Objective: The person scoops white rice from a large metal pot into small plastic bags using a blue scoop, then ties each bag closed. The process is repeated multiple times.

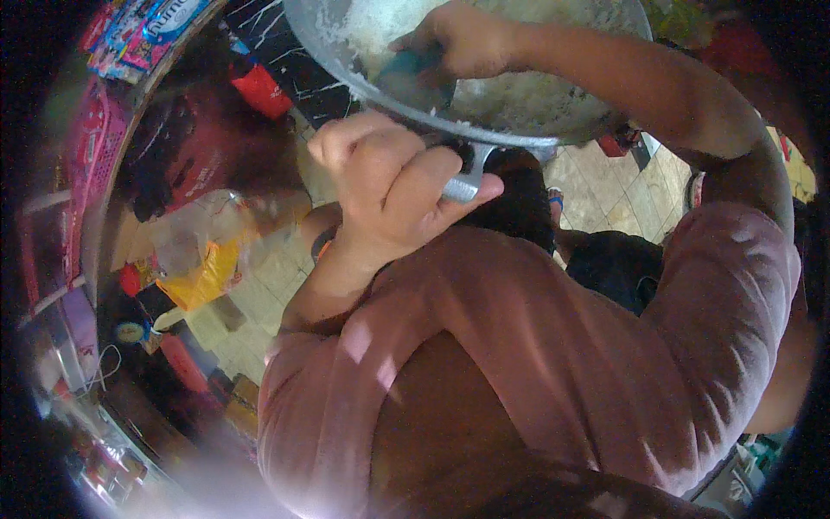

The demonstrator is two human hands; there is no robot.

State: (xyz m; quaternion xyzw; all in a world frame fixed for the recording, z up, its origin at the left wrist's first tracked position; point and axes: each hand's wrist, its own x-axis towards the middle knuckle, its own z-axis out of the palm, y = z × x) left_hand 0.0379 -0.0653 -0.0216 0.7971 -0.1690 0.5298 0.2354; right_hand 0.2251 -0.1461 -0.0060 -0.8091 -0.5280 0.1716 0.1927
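A large round metal pan [557, 139] spans the top of the view, with pale wet-looking residue over its inside. My left hand [395, 178] is closed around the metal loop handle [462, 188] on the pan's near side. Inside the pan is my right hand [470, 42], its fingers on a dark teal object [415, 74] pressed near the inner wall. What that object is cannot be told. White bits cling to the rim near my left hand.
Shelving on the left holds colourful packets [133, 55] and a pink plastic basket [107, 139]. A red packet [261, 89] lies beyond my left hand. A yellow plastic bag [204, 279] is at lower left, above floor tiles [603, 188]. Another person's foot in a blue-strapped sandal [556, 198] shows below the pan.
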